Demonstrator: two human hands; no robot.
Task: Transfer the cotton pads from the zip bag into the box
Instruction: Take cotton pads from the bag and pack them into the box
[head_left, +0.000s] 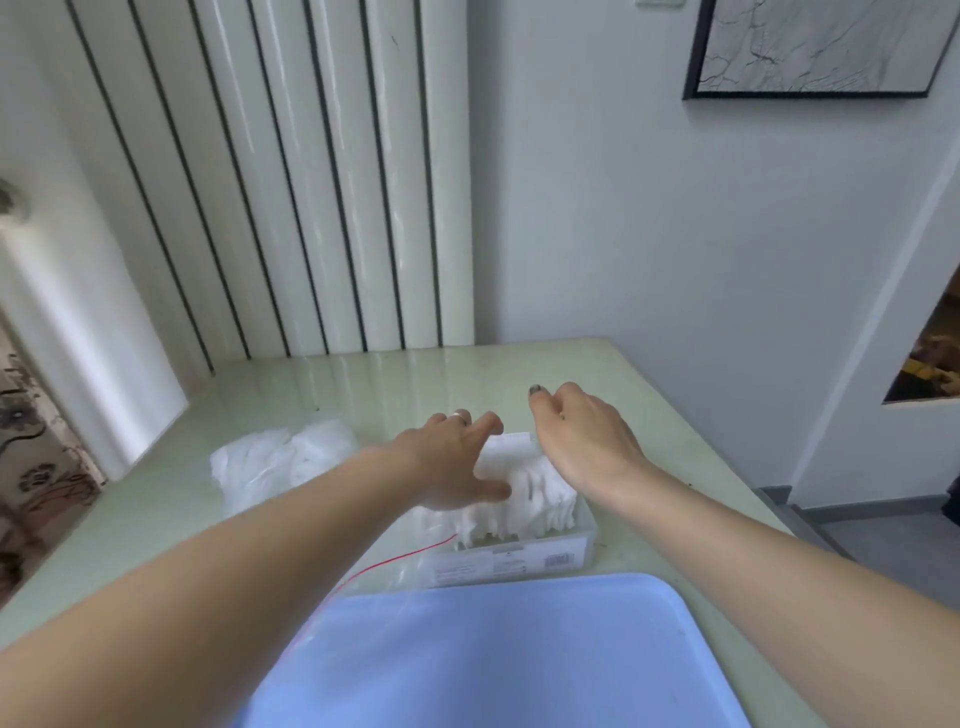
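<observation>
Here, in the head view, we see a clear, rigid plastic box (519, 558) of rectangular shape resting on a glossy, pale green table (675, 441). A printed label with a barcode runs along its near wall. The box holds cotton pads (530, 506): white, soft, fibrous sheets packed on edge in an uneven row that rises above the rim.

Left of the box, well apart from it, lies a crumpled heap of thin, translucent white film (280, 460); we cannot tell whether it holds anything. A second clear film piece with a red strip, which we take as the zip bag (400, 564), lies flat against the near left corner of the box and partly under a smooth, light blue tray (493, 660) with rounded corners.

The left hand (457, 462) reaches over the box, fingers spread and relaxed, the thumb touching the top of the pads; it grasps nothing. A pale ring sits on one finger. The right hand (582, 431) hovers above the far right part of the box, fingers curled loosely inward; we cannot tell whether they hold anything.

Behind the table stands a white ribbed radiator (291, 182). A black-framed picture (821, 47) hangs on the plain wall.
</observation>
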